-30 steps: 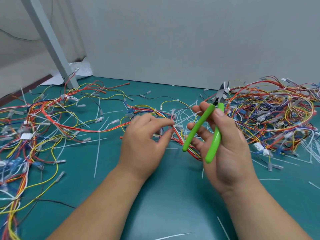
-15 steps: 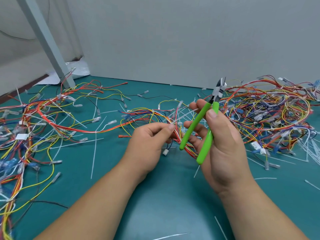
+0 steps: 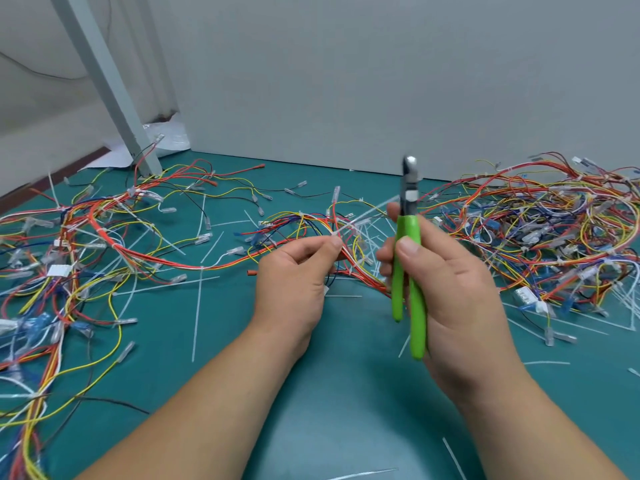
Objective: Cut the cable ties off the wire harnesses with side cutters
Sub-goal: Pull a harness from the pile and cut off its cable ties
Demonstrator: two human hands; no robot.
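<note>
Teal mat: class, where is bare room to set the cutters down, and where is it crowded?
Free: teal mat between left forearm and right forearm, below the right hand gripping green-handled side cutters. Crowded: coloured wire harness tangle left, wire harness heap right.

- I read bright, soft, even light across wall [image 3: 381,81] and mat [image 3: 221,341].
- Faint shadow pools on mat near bottom edge.
- Cutters [image 3: 410,216] tip motion-blurred.
- Wires [image 3: 55,341] at left edge smeared.
- Post [image 3: 104,84] leans: wide-angle distortion.

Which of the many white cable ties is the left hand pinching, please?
The cable tie slanting up-right from the left hand's fingertips, over the middle harness; the rest lie on the teal mat or wrap bundles, untouched.
</note>
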